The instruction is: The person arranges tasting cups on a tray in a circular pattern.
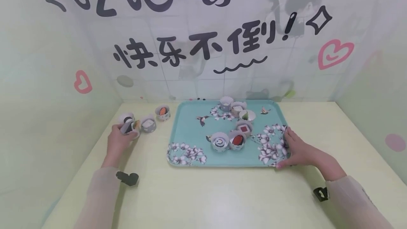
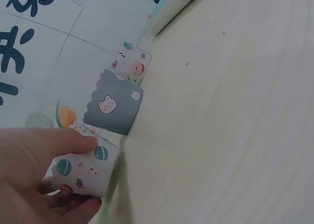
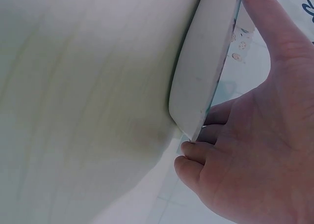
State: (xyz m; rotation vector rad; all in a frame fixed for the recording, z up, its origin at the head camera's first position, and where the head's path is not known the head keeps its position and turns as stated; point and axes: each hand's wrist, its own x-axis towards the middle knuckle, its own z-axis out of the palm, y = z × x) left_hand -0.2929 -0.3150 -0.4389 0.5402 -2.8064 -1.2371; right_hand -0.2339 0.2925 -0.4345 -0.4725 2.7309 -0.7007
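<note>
At the left end of the table, my left hand (image 1: 118, 140) grips a paper cup (image 2: 88, 167) printed with striped balls, thumb on one side and fingers on the other. Beside it stand a grey bear-print paper cup (image 2: 115, 103) and a white printed cup (image 2: 132, 62). Another cup (image 1: 125, 116) is just behind the left hand, partly hidden. My right hand (image 1: 300, 149) holds the front right corner of a turquoise floral tray (image 1: 190, 133), thumb at the near edge and fingers at the right edge. Several small cups with food-like pieces, including one with a red piece (image 1: 237, 141), stand on the tray.
A tiled wall (image 1: 194, 87) with large dark lettering rises behind the table (image 1: 203, 193). Pale side walls close in on the left and right. Black straps (image 1: 128, 178) sit at both wrists.
</note>
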